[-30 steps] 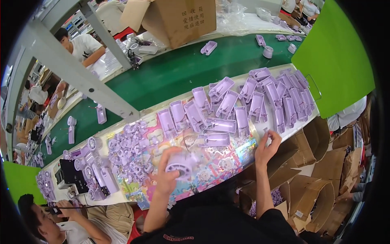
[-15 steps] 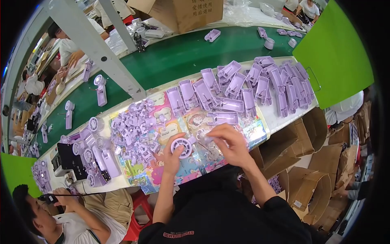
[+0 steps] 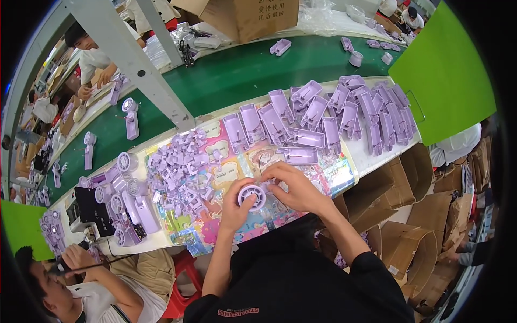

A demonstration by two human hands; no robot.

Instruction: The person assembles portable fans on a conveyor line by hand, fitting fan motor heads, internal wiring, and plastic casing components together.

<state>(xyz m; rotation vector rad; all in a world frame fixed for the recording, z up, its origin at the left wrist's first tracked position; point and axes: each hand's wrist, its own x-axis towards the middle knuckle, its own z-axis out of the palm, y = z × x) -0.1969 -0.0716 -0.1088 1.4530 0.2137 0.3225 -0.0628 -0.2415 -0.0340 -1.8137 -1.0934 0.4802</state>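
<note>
My left hand (image 3: 232, 209) is closed round a purple fan housing (image 3: 260, 201), a round ring with spokes, its thumb resting across the front. On the housing's right side, my right hand (image 3: 295, 187) pinches a small purple plastic piece (image 3: 265, 186), mostly covered by the fingers. A thin dark wire (image 3: 260, 163) sticks up just beyond the fingertips. Both hands are over a colourful printed mat (image 3: 226, 173). To their left lies a heap of small purple plastic parts (image 3: 180, 167). Beyond them are purple handle shells (image 3: 306, 137) with wires inside.
A green conveyor belt (image 3: 226, 70) runs behind the bench, carrying scattered fan parts. A grey metal post (image 3: 141, 72) rises at the left. Assembled purple fans and a black box (image 3: 92, 207) stand near a seated co-worker (image 3: 107, 293). Cardboard boxes (image 3: 409, 247) fill the right side.
My right hand has come left and down to the fan housing with the small piece. My left hand has shifted slightly right with the housing, so both hands now meet.
</note>
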